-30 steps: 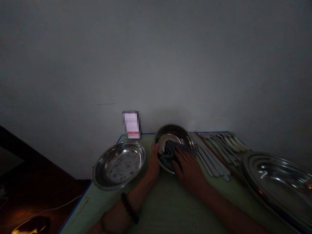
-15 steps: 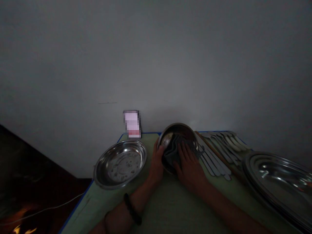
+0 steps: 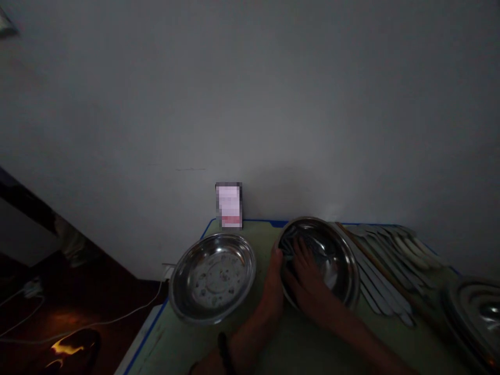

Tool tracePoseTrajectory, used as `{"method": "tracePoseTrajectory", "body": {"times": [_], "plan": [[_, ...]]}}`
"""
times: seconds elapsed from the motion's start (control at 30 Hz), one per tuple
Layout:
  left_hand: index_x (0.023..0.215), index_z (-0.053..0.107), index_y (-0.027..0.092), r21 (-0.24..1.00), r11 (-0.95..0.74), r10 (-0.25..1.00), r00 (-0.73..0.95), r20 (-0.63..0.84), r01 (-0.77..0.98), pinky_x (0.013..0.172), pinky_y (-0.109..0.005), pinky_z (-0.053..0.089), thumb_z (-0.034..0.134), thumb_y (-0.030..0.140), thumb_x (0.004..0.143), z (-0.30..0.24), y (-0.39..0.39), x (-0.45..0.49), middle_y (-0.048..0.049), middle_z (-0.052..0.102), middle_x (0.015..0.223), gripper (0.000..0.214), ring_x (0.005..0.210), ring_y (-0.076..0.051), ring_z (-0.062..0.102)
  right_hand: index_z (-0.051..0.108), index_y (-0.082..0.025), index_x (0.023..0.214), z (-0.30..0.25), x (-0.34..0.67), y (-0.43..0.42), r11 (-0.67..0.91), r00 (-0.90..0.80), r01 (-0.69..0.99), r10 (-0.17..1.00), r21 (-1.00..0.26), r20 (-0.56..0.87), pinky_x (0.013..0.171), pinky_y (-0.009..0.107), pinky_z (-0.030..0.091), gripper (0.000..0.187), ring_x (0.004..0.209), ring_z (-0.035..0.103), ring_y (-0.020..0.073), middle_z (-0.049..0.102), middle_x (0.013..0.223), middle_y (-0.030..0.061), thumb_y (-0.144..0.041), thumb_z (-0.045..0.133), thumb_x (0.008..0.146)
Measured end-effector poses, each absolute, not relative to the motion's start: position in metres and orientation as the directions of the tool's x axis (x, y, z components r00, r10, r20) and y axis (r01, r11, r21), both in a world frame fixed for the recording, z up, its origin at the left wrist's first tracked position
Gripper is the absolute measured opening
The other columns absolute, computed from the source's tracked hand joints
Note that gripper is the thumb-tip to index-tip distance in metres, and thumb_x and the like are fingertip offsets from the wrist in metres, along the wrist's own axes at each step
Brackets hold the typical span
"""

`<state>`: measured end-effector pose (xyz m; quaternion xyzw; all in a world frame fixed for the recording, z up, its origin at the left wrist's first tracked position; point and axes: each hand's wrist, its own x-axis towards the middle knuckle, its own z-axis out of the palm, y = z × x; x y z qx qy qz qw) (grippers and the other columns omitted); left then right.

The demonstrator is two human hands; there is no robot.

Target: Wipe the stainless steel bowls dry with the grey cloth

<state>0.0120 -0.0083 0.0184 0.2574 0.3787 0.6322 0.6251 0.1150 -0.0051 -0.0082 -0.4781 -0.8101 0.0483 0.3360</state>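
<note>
A shiny steel bowl [image 3: 344,260] is tipped slightly toward me near the back of the table. Its left rim is in the grip of my left hand [image 3: 274,281], which has a dark bracelet at the wrist. Inside the bowl, my right hand [image 3: 307,273] holds a dark grey cloth [image 3: 288,240] against the left inner wall, fingers long and pressed over it. Part of the cloth is hidden beneath that hand. To the left rests a second steel dish [image 3: 213,278], shallow and with marks or drops on its bottom.
Spatulas and other long flat utensils [image 3: 385,289] lie right of the bowl beside a thin brown stick [image 3: 359,245]. More steel dishes [image 3: 472,307] stand at the right edge. A phone [image 3: 229,205] leans on the wall. A white cable [image 3: 117,316] runs at lower left.
The view has shifted, so things appear further right and lower. Within the bowl, my right hand and the cloth have moved from the middle to the left inner wall. My left hand stays at the rim.
</note>
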Motion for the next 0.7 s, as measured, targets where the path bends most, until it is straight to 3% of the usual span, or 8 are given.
{"method": "tracePoseTrajectory", "body": {"times": [0.2, 0.43, 0.57, 0.7], "plan": [[0.092, 0.076, 0.019, 0.736, 0.146, 0.972, -0.042, -0.231, -0.661, 0.116, -0.043, 0.027, 0.076, 0.053, 0.062, 0.027, -0.010, 0.008, -0.0089, 0.071, 0.119, 0.046, 0.131, -0.031, 0.048, -0.005, -0.023, 0.153, -0.003, 0.107, -0.013, 0.527, -0.296, 0.760, 0.802, -0.381, 0.518, 0.110, 0.060, 0.033, 0.066, 0.146, 0.011, 0.0301, 0.021, 0.158, 0.0140, -0.026, 0.031, 0.098], [0.090, 0.078, 0.021, 0.617, 0.287, 0.949, 0.129, -0.289, -0.733, 0.120, -0.041, 0.017, 0.080, 0.061, 0.049, 0.031, -0.011, 0.011, -0.0089, 0.069, 0.122, 0.058, 0.139, -0.032, 0.037, 0.000, -0.020, 0.154, -0.001, 0.109, 0.004, 0.423, -0.184, 0.710, 0.883, -0.563, 0.432, 0.112, 0.060, 0.028, 0.066, 0.145, 0.009, 0.0300, 0.014, 0.159, 0.0164, -0.033, 0.033, 0.099], [0.091, 0.077, 0.020, 0.536, 0.324, 0.928, 0.152, -0.340, -0.780, 0.119, -0.041, 0.017, 0.069, 0.059, 0.067, 0.027, -0.009, 0.014, -0.0097, 0.070, 0.120, 0.047, 0.140, -0.029, 0.035, 0.018, -0.019, 0.152, 0.022, 0.117, 0.000, 0.467, -0.400, 0.626, 0.880, -0.625, 0.256, 0.113, 0.056, 0.026, 0.056, 0.144, 0.008, 0.0274, 0.019, 0.158, 0.0119, -0.034, 0.030, 0.100], [0.090, 0.075, 0.015, 0.526, 0.281, 0.898, 0.027, -0.439, -0.803, 0.117, -0.043, 0.023, 0.057, 0.051, 0.080, 0.025, -0.009, 0.012, -0.0125, 0.075, 0.106, 0.042, 0.129, -0.029, 0.050, 0.030, -0.013, 0.148, 0.058, 0.124, -0.013, 0.475, -0.555, 0.605, 0.827, -0.639, 0.088, 0.115, 0.050, 0.025, 0.053, 0.144, 0.019, 0.0248, 0.025, 0.155, 0.0111, -0.032, 0.031, 0.099]]}}
